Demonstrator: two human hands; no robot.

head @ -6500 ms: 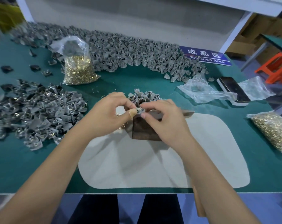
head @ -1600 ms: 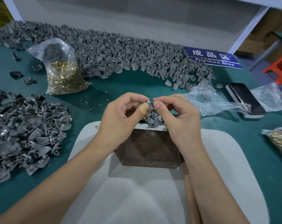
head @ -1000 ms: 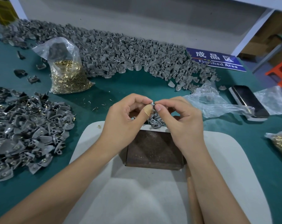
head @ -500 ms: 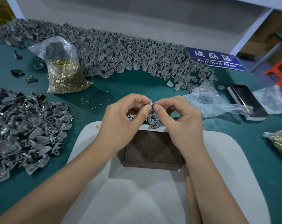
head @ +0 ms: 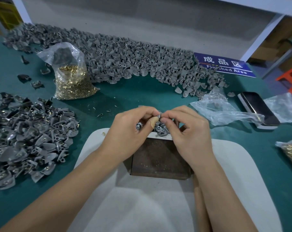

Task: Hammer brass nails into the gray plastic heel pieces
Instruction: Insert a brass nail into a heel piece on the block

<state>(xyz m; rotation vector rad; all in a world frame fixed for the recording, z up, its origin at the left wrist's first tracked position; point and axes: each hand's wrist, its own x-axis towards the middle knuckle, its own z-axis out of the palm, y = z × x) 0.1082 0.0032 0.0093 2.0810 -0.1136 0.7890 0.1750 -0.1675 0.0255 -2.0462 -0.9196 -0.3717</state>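
Both our left hand (head: 130, 131) and right hand (head: 187, 131) keep pinching one heel piece (head: 158, 116) above the block (head: 160, 158); unchanged, so hammering awaits.

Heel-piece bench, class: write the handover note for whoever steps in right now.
Left hand and right hand: fingers pinch one gray heel piece between them above the dark metal block.
Supply: open bag of brass nails far left; long heap of heel pieces at the back.
Done: pile of nailed pieces on the left.
Left: nail the held piece, then the back heap. Wooden handle lies beside the right forearm.
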